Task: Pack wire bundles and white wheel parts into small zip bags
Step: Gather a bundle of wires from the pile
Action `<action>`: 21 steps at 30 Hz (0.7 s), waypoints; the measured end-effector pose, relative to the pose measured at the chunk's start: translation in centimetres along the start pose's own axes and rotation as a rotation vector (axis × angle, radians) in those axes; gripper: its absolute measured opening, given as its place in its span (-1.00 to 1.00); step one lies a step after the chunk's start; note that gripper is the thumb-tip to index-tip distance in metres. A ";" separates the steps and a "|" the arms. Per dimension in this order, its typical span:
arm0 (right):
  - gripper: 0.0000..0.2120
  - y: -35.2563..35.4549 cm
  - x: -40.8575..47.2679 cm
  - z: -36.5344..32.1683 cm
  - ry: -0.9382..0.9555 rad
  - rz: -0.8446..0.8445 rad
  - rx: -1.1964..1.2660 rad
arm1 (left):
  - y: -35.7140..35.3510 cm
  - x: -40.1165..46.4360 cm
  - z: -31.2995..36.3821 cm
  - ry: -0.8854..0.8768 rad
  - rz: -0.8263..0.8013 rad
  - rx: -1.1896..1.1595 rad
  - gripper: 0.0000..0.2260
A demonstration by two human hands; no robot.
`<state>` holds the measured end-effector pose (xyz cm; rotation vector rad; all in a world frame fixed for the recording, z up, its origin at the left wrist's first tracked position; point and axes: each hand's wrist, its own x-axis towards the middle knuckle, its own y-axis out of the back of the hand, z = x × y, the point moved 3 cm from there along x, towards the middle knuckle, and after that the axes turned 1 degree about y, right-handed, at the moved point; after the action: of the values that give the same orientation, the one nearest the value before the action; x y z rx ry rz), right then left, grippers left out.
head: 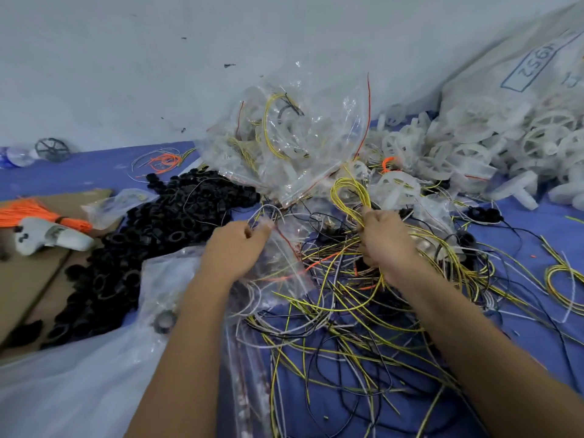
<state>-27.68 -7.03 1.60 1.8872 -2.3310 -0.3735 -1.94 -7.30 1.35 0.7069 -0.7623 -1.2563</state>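
Note:
My right hand [387, 245] grips a looped bundle of yellow wire [349, 192] that sticks up above my fist. My left hand [240, 245] pinches thin white wires [264, 213] at the mouth of a small clear zip bag [284, 263] lying between my hands. Beyond them rises a heap of filled zip bags [294, 137] with wires and white parts inside. White wheel parts [474, 147] are piled at the right. Loose yellow, black and white wires [363, 311] cover the blue cloth below my hands.
A heap of black rings [151, 229] lies at the left, by cardboard [28, 279] and orange wire [34, 213]. A large white sack [521, 67] leans at the back right. A big clear plastic bag [79, 374] spreads at the lower left. A wall stands behind.

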 end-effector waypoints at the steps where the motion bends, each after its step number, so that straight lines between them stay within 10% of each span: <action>1: -0.56 0.0 0.3 -0.1 0.046 0.039 -0.094 | -0.3 -0.2 0.7 0.023 -0.013 0.106 -0.39; 4: -0.50 -0.1 0.8 -0.3 0.173 0.109 -0.291 | -2.1 -1.1 3.2 0.069 -0.047 0.262 -0.29; 9: -0.52 0.6 1.5 -0.2 0.181 0.166 -0.263 | -2.2 -1.0 4.6 0.072 -0.045 0.117 -0.73; 21: -0.59 -2.0 -3.7 -6.4 0.096 -0.232 0.941 | -0.7 -0.7 2.8 0.132 -0.496 -0.585 -0.74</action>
<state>-23.44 -4.59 7.49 2.4355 -2.4158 0.9503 -4.71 -6.87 2.29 0.4957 -0.0800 -1.7575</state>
